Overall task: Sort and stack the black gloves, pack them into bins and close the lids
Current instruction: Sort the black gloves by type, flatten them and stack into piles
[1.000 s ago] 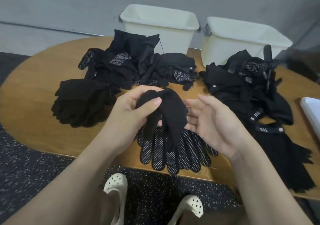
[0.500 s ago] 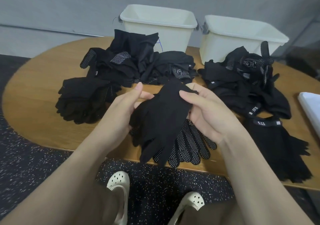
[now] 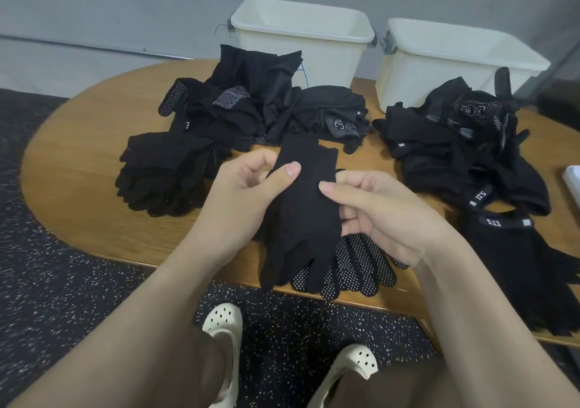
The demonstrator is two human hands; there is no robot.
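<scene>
Up close: left hand [image 3: 241, 194] & right hand [image 3: 373, 209] pinching one plain black glove [image 3: 303, 216] btwn thumb & fingers at cuff end, held above near edge of wooden table [image 3: 78, 169], glove fingers hanging toward viewer. Directly under glove: dotted-grip gloves [image 3: 351, 266] lying flat. Left of left hand: stacked glove pile [image 3: 163, 172]. Beyond both hands: jumbled glove heap [image 3: 251, 103]. Right of right hand: second heap [image 3: 464, 150]. Farther back: two cream bins [image 3: 301, 40], lids off.
</scene>
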